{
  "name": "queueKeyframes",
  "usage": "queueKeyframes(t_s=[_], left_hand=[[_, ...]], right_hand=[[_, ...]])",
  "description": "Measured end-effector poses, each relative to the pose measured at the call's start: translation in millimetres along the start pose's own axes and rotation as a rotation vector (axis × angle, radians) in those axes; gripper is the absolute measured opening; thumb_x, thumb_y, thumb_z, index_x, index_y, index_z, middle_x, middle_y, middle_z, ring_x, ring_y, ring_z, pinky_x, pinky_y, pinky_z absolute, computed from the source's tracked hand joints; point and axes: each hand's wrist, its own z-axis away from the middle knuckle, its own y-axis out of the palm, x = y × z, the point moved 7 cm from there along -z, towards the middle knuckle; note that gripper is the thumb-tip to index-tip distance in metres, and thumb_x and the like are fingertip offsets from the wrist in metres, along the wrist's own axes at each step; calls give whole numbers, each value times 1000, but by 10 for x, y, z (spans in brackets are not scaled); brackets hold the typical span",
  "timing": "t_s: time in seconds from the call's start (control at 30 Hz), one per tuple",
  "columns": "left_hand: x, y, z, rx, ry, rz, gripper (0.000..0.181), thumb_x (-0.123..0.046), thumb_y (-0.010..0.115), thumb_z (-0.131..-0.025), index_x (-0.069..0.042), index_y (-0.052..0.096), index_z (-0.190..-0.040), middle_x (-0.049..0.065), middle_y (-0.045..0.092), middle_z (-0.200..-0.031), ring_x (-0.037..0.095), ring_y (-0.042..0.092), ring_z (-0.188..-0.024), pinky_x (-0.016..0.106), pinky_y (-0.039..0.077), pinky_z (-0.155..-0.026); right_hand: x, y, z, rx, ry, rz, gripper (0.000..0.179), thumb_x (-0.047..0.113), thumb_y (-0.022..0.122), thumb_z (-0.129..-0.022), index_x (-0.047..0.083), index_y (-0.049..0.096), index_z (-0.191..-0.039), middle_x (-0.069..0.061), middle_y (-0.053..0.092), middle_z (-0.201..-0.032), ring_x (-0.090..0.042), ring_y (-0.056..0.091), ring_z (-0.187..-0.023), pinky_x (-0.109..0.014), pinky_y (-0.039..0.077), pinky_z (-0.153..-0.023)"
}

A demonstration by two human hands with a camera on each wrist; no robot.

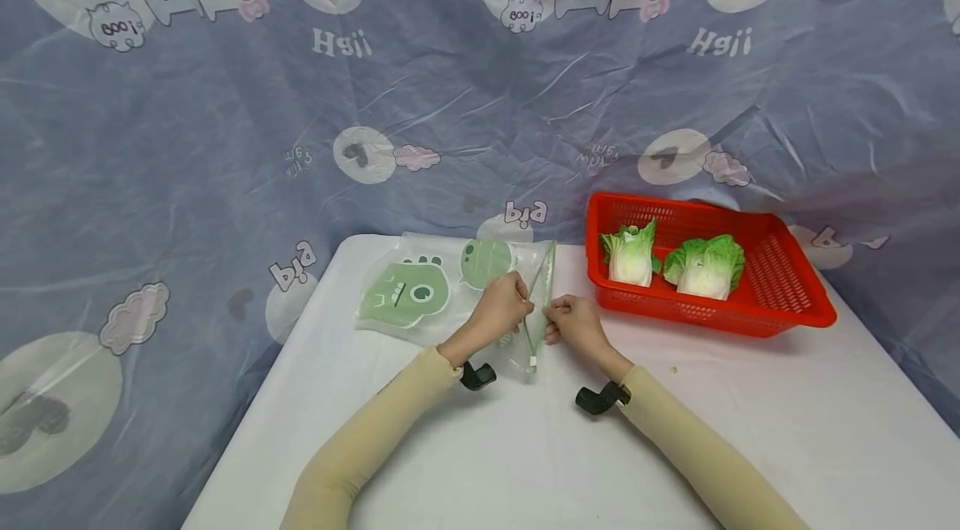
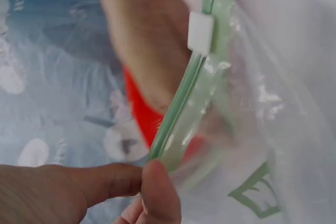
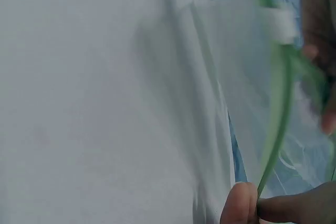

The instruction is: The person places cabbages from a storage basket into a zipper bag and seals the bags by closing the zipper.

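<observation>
A clear zip bag printed with green cartoon monsters lies on the table, its green-edged mouth on the right side. My left hand pinches one lip of that mouth between thumb and fingertips. Opposite it, my right hand pinches the other lip, and the two lips stand apart between the hands. In the left wrist view the green zip strip runs up from the thumb to a white slider near its end. The right wrist view shows the thumb and finger gripping the other green strip, with the slider blurred above.
A red perforated basket stands at the back right, close to the right hand. Two small napa cabbages sit in it, one on the left and one in the middle. A patterned cloth hangs behind the white table.
</observation>
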Motion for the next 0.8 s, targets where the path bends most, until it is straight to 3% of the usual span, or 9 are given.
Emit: queueKeyframes(t_s=[0.2, 0.33, 0.6, 0.7, 0.8], left_hand=[[-166, -506, 56, -205, 62, 42, 7, -7, 62, -90, -3, 62, -85, 8, 66, -69, 12, 58, -42, 21, 46, -40], [-184, -679, 107, -264, 70, 85, 6, -7, 59, -90, -4, 61, -85, 8, 67, -72, 12, 58, -41, 24, 48, -42], [-136, -714, 124, -279, 36, 71, 8, -12, 64, -86, -6, 61, -82, 7, 65, -69, 11, 57, -39, 26, 49, -44], [-90, -641, 96, -234, 15, 69, 9, -14, 66, -86, -6, 61, -82, 6, 65, -69, 12, 59, -41, 24, 49, -44], [-30, -554, 59, -177, -9, 107, 8, -12, 65, -86, -6, 61, -83, 6, 65, -69, 15, 62, -44, 24, 50, -44]], right_hand=[[-30, 21, -105, 21, 25, 7, 15, 3, 63, -90, -12, 63, -93, -15, 67, -68, -15, 63, -51, -35, 59, -55], [-79, 28, -148, 45, 55, 19, 13, -1, 63, -88, -14, 65, -89, -15, 66, -67, -15, 62, -51, -33, 58, -54], [-101, 27, -156, 77, 82, 82, 14, 4, 66, -88, -10, 67, -87, -13, 65, -66, -15, 63, -51, -32, 58, -53], [-31, 17, -114, 107, 82, 179, 21, 13, 66, -90, -8, 68, -86, -12, 65, -66, -17, 65, -53, -32, 58, -55], [166, -37, -57, 128, 31, 321, 28, 21, 66, -91, -6, 70, -85, -11, 67, -65, -18, 67, -55, -32, 58, -57]])
